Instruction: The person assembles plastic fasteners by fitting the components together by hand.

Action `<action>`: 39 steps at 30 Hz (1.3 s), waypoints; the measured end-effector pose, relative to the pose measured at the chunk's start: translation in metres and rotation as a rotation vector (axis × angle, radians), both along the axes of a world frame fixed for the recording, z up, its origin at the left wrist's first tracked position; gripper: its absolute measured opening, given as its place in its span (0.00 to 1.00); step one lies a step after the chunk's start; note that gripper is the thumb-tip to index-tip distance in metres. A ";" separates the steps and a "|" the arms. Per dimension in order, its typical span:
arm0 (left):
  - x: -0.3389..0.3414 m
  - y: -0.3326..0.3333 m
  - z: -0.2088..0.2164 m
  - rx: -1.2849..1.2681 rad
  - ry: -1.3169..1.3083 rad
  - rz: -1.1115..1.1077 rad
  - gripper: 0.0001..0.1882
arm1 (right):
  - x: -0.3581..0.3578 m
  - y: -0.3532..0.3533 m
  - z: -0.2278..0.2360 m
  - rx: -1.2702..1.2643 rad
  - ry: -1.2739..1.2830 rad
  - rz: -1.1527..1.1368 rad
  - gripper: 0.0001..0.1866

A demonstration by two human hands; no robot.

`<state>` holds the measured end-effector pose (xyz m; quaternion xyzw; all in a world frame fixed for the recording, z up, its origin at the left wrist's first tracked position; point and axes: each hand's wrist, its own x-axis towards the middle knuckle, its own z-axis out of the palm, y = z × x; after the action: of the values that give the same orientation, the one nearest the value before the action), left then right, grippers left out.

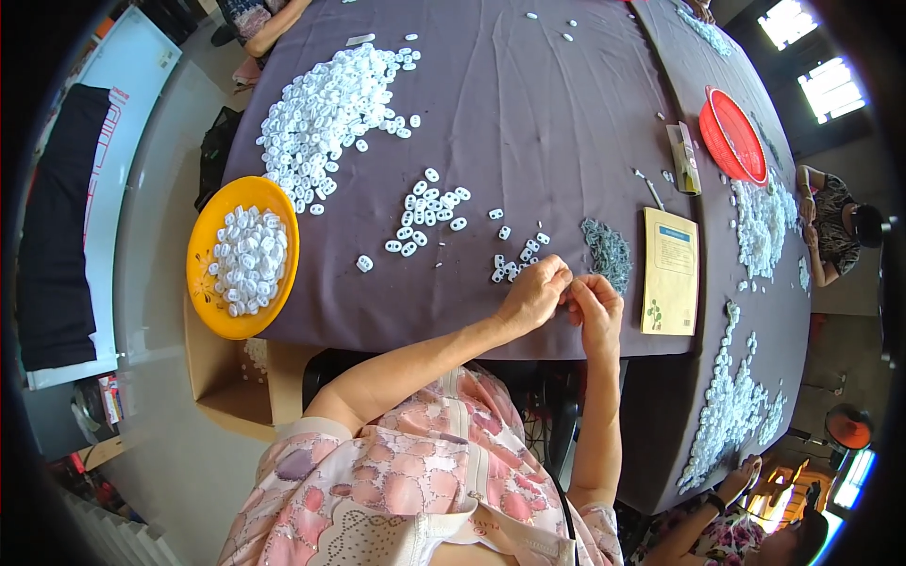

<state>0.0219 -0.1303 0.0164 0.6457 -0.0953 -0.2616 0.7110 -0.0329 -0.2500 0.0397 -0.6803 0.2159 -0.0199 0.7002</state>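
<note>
left hand (534, 294) and right hand (598, 307) close together beside white beads (526, 255)
both pinched at the fingertips; what, if anything, they grip is too small to tell

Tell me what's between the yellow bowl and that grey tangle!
In the head view, between the yellow bowl and grey tangle lie scattered white pieces, then a small cluster of them by the left hand.

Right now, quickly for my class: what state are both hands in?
Left hand: closed in a pinch; contents cannot be told.
Right hand: also pinched closed; contents cannot be told.
</note>
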 end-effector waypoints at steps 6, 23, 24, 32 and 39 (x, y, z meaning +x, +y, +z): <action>0.006 0.009 0.015 -0.030 0.212 -0.101 0.12 | 0.000 0.005 -0.001 0.002 -0.091 -0.003 0.04; 0.005 0.009 0.005 -0.091 0.393 -0.079 0.15 | -0.004 0.015 0.003 -0.800 -0.429 0.036 0.02; 0.005 0.009 0.004 -0.092 0.394 -0.081 0.15 | -0.003 0.014 0.003 -0.793 -0.439 0.050 0.02; 0.004 0.013 0.001 -0.088 0.321 -0.032 0.16 | -0.003 0.009 -0.001 -0.639 -0.335 0.144 0.03; 0.009 0.018 0.003 -0.084 0.466 -0.081 0.16 | -0.001 0.008 0.003 -0.854 -0.469 0.184 0.05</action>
<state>0.0304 -0.1126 0.0194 0.5334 0.0350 -0.4277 0.7290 -0.0343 -0.2419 0.0425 -0.8999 -0.0361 -0.1972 0.3873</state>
